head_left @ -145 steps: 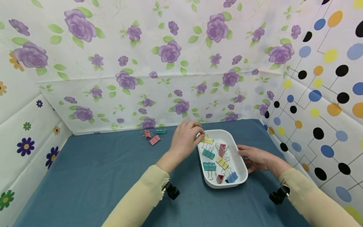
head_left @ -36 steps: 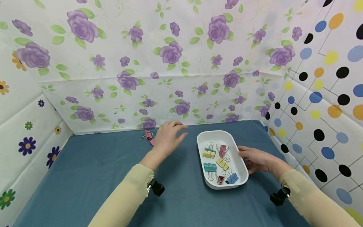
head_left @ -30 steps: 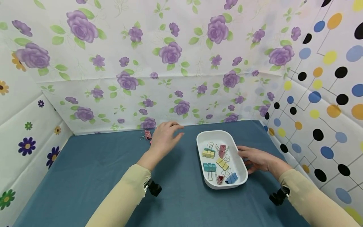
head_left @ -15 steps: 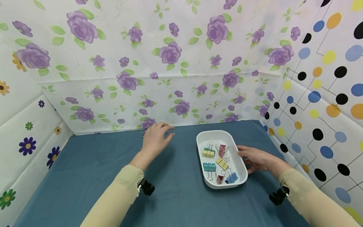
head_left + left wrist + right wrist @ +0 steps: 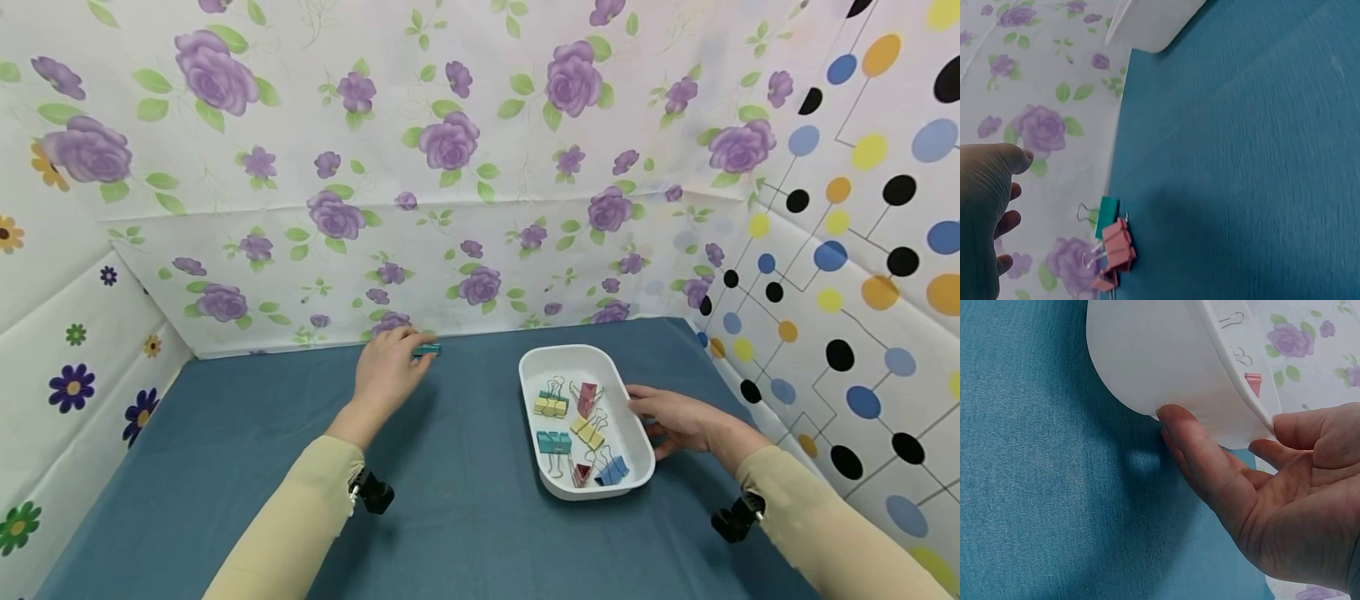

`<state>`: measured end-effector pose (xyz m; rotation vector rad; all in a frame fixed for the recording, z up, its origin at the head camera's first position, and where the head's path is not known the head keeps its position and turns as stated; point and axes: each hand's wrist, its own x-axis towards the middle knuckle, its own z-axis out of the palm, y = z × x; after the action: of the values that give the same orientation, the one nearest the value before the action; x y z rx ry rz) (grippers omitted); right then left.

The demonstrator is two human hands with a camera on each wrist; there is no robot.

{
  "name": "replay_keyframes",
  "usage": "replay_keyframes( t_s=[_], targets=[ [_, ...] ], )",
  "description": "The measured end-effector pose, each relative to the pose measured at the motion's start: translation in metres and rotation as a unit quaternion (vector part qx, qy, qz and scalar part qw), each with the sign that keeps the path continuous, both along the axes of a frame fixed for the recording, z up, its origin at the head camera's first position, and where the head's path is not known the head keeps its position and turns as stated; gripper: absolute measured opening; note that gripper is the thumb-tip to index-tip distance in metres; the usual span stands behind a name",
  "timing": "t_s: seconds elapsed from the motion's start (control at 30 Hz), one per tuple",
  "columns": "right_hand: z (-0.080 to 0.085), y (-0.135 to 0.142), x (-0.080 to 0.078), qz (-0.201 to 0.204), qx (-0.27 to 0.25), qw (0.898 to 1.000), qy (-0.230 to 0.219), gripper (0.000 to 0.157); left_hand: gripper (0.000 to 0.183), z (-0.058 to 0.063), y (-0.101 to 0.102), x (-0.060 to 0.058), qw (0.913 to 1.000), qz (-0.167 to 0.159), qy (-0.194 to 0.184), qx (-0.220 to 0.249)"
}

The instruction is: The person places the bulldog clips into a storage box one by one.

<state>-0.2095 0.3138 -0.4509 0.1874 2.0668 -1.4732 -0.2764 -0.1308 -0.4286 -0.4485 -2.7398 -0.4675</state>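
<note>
My left hand (image 5: 386, 371) is over the back of the table, thumb and fingers apart with nothing between them. Under it, a teal binder clip (image 5: 426, 350) shows past the fingertips; two pink binder clips are hidden there in the head view. The left wrist view shows the teal clip beside a pink binder clip (image 5: 1119, 245) and another pink clip (image 5: 1105, 281). My right hand (image 5: 678, 417) holds the right side of a white tray (image 5: 536, 467), fingers at its rim and outer wall. Inside lie yellow (image 5: 588, 432), teal (image 5: 554, 442), red (image 5: 587, 398) and blue binder clips (image 5: 612, 470).
A blue cloth (image 5: 247, 467) covers the table. Floral sheeting (image 5: 480, 208) rises behind its back edge, with a dotted sheet (image 5: 862, 292) along the right and a flowered one (image 5: 75, 417) at left. Wrist cameras (image 5: 375, 492) hang under both sleeves.
A yellow clip was let go in the tray, on top of a teal one. My left hand has since moved left, over the loose clips. The right hand stays on the tray.
</note>
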Motion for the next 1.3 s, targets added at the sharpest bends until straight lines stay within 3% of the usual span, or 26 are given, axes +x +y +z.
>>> replay_keyframes(
  t_s=[0.7, 1.3],
  targets=[
    [-0.001, 0.000, 0.000, -0.001, 0.002, 1.000, 0.001, 0.060, 0.032, -0.019, -0.032, -0.006, 0.9986, 0.038, -0.037, -0.007],
    [-0.001, 0.000, 0.000, -0.004, 0.000, 1.000, -0.001, 0.061, 0.040, -0.033, -0.036, -0.011, 0.9929, 0.070, -0.095, -0.019]
  ],
)
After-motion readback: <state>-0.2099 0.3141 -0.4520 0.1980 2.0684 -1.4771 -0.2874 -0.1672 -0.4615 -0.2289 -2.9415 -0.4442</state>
